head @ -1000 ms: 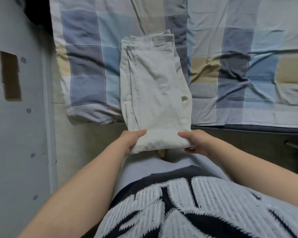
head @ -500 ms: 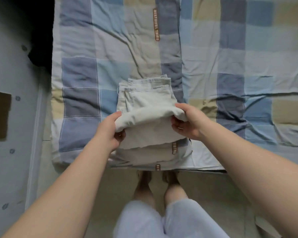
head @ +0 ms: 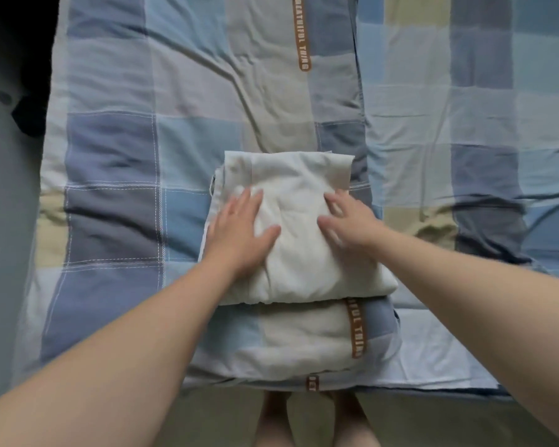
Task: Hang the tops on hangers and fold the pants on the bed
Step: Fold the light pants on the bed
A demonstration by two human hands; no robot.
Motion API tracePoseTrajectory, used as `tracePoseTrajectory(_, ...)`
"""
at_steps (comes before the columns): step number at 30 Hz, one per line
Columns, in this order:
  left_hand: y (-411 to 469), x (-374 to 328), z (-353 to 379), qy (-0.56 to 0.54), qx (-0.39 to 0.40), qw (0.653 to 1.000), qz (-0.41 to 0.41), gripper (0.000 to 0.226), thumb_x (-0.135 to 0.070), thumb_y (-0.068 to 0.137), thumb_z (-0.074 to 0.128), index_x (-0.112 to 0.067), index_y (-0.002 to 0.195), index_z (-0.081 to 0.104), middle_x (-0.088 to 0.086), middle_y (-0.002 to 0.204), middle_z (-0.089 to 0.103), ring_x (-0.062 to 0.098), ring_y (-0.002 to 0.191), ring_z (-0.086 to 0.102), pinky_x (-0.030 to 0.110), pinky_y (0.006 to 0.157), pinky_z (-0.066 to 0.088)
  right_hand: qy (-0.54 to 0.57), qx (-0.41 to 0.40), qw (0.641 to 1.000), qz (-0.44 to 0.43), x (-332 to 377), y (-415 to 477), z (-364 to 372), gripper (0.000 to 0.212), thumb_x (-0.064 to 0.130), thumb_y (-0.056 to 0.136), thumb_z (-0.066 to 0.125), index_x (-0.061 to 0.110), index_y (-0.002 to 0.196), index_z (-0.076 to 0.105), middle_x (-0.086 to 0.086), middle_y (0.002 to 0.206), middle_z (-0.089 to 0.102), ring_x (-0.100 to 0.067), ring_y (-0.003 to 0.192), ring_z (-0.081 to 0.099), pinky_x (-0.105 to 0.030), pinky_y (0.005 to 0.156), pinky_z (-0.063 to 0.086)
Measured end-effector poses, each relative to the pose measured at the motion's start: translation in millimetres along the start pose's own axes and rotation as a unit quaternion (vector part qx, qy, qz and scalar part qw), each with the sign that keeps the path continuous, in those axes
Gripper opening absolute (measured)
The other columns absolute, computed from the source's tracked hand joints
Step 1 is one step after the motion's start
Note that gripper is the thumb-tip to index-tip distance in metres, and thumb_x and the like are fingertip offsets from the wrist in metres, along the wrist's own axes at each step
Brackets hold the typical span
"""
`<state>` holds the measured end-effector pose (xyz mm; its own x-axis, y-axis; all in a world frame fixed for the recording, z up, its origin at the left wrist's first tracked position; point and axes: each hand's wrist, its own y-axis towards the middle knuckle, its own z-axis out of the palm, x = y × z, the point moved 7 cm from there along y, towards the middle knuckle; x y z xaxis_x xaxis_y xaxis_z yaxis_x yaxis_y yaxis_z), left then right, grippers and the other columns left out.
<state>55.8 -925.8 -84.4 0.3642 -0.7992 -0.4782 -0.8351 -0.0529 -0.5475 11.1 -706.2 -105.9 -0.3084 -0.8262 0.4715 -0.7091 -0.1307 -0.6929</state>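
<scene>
Nearest, bare feet [head: 275, 421] stand on the floor [head: 433, 421], just short of the pants [head: 297, 262]. The pants lie folded compactly at the bed's near edge. The left hand [head: 239, 233] and right hand [head: 349, 221] rest flat on top, fingers [head: 249, 201] spread and pressing. The folding looks done, so smoothing and letting go likely come next. Beyond the pants stretches a rumpled checked quilt [head: 110, 156].

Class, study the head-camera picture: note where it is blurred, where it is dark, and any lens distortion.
Head view: the right hand is smeared by motion, the left hand sharper; soft even light on the pants, no glare; top-left corner dark; the wide lens bows the bed edges.
</scene>
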Motion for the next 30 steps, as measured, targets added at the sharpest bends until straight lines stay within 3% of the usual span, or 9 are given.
tracePoseTrajectory(2, -7.5, 12.6, 21.7, 0.092, 0.005, 0.996, 0.008, 0.075, -0.062, 0.095, 0.046, -0.042, 0.159, 0.012, -0.013, 0.169, -0.005, 0.016, 0.155, -0.004, 0.046, 0.123, 0.007, -0.122, 0.029, 0.992, -0.025, -18.9, -6.9, 21.3, 0.069, 0.056, 0.097, 0.045, 0.039, 0.157, 0.016, 0.011, 0.168, 0.002, -0.027, 0.153, 0.012, -0.055, 0.119, 0.019)
tracePoseTrajectory(5, -15.2, 19.4, 23.9, 0.104, -0.078, 0.991, -0.023, 0.09, -0.071, 0.086, 0.052, -0.042, 0.158, 0.007, -0.009, 0.169, -0.012, 0.021, 0.155, -0.006, 0.045, 0.122, 0.004, -0.037, 0.03, 0.999, -0.024, -38.1, -14.6, 30.0, 0.076, 0.058, 0.097, 0.048, 0.036, 0.16, 0.011, 0.006, 0.169, -0.004, -0.024, 0.155, 0.007, -0.047, 0.123, 0.014)
tracePoseTrajectory(8, -23.8, 37.7, 15.5, -0.029, -0.138, 0.975, -0.172, 0.12, -0.074, 0.068, 0.071, -0.039, 0.157, -0.001, -0.003, 0.169, -0.003, 0.029, 0.153, 0.014, 0.05, 0.12, 0.017, 0.086, -0.012, 0.996, 0.01, -48.6, -19.4, 22.8, 0.092, 0.051, 0.093, 0.062, 0.025, 0.161, 0.006, 0.001, 0.168, 0.004, -0.017, 0.155, 0.003, -0.04, 0.124, 0.011)
tracePoseTrajectory(11, -28.9, 49.8, 20.7, -0.148, -0.125, 0.946, -0.259, 0.128, -0.068, 0.063, 0.081, -0.03, 0.157, 0.002, 0.01, 0.163, 0.024, 0.031, 0.144, 0.036, 0.046, 0.113, 0.032, 0.25, -0.002, 0.968, 0.038, -49.0, -23.5, 20.3, 0.07, 0.038, 0.093, 0.068, 0.022, 0.152, 0.033, 0.007, 0.15, 0.043, -0.01, 0.133, 0.047, -0.026, 0.106, 0.038)
tracePoseTrajectory(13, -30.5, 53.4, 22.1, -0.153, -0.097, 0.942, -0.283, 0.119, -0.068, 0.063, 0.081, -0.023, 0.152, 0.016, 0.009, 0.152, 0.044, 0.032, 0.134, 0.048, 0.043, 0.105, 0.039, 0.31, 0.034, 0.949, 0.046, -46.0, -26.3, 25.0, 0.047, 0.033, 0.095, 0.067, 0.025, 0.137, 0.048, 0.006, 0.138, 0.06, -0.008, 0.117, 0.061, -0.024, 0.098, 0.046)
tracePoseTrajectory(16, -33.7, 56.0, 20.8, -0.156, -0.05, 0.938, -0.305, 0.103, -0.069, 0.063, 0.082, -0.015, 0.135, 0.033, 0.007, 0.14, 0.055, 0.034, 0.125, 0.056, 0.04, 0.096, 0.042, 0.292, 0.056, 0.953, 0.053, -44.9, -32.3, 25.9, 0.054, 0.039, 0.093, 0.067, 0.021, 0.142, 0.052, 0.005, 0.132, 0.064, -0.016, 0.119, 0.062, -0.036, 0.106, 0.046)
tracePoseTrajectory(20, -39.9, 56.7, 25.9, -0.242, 0.008, 0.918, -0.313, 0.108, -0.06, 0.061, 0.089, -0.008, 0.142, 0.042, 0.008, 0.143, 0.055, 0.031, 0.127, 0.055, 0.042, 0.108, 0.045, 0.289, 0.043, 0.954, 0.058, -46.1, -48.1, 20.6, 0.059, 0.042, 0.089, 0.072, 0.02, 0.14, 0.052, 0.009, 0.125, 0.065, -0.011, 0.111, 0.062, -0.026, 0.089, 0.048)
tracePoseTrajectory(27, -106.8, 44.7, 39.5, -0.33, 0.305, 0.802, -0.394, 0.06, -0.056, 0.075, 0.081, -0.014, 0.117, 0.071, 0.011, 0.103, 0.078, 0.031, 0.088, 0.076, 0.038, 0.069, 0.062, 0.262, 0.081, 0.952, 0.134, -65.9, -103.7, 35.1, 0.1, 0.072, 0.055, 0.079, 0.021, 0.137, 0.052, 0.006, 0.127, 0.065, -0.018, 0.112, 0.065, -0.041, 0.103, 0.05)
tracePoseTrajectory(30, -139.5, 45.9, 33.7, -0.339, 0.369, 0.762, -0.409, 0.054, -0.058, 0.077, 0.077, -0.013, 0.107, 0.075, 0.011, 0.103, 0.078, 0.029, 0.082, 0.077, 0.035, 0.055, 0.06, 0.309, 0.139, 0.918, 0.208, -66.6, -136.9, 45.6, 0.105, 0.075, 0.048, 0.082, 0.019, 0.133, 0.057, -0.001, 0.119, 0.072, -0.025, 0.103, 0.071, -0.044, 0.098, 0.054)
